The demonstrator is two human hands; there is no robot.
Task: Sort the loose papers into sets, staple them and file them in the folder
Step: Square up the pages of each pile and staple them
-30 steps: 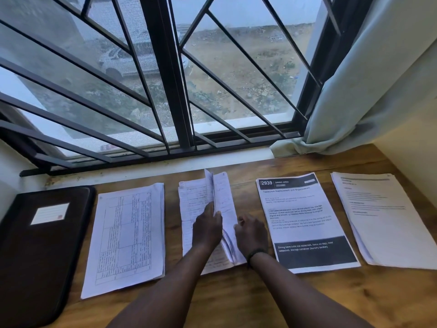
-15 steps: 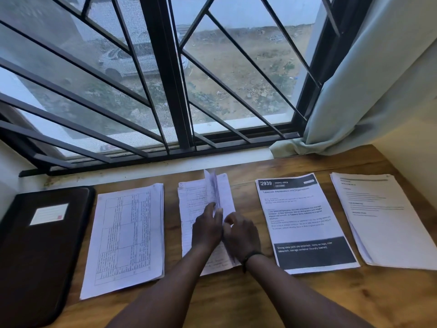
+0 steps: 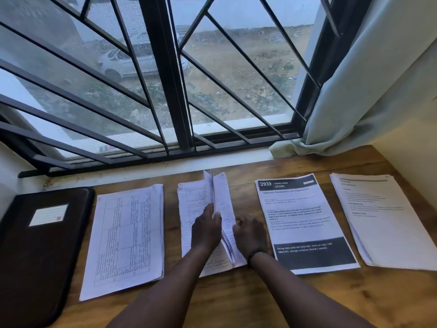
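I am leafing through the handwritten stack [image 3: 203, 223], which lies mid-desk, second pile in from the left edge and close to the window-side edge of the desk [image 3: 236, 301]. My left hand [image 3: 205, 229] presses down on the left part of that stack, fingers fairly straight, with its fingertips against the raised sheets. My right hand [image 3: 249, 233] has its fingers curled at the right edge of the lifted pages; it looks like a pinch on them, though the fingertips are hidden from me. The lifted sheets stand almost upright between the two hands.

To do this well, I judge I should keep the left hand flat so the lower pages do not slide, and let sheets fall one at a time from the right hand, checking each belongs here. The table sheets [image 3: 125, 237] sit just beside on the left, the printed form [image 3: 305, 223] on the right, so stray pages could mix. The folder [image 3: 40, 252] waits at the left edge, shut
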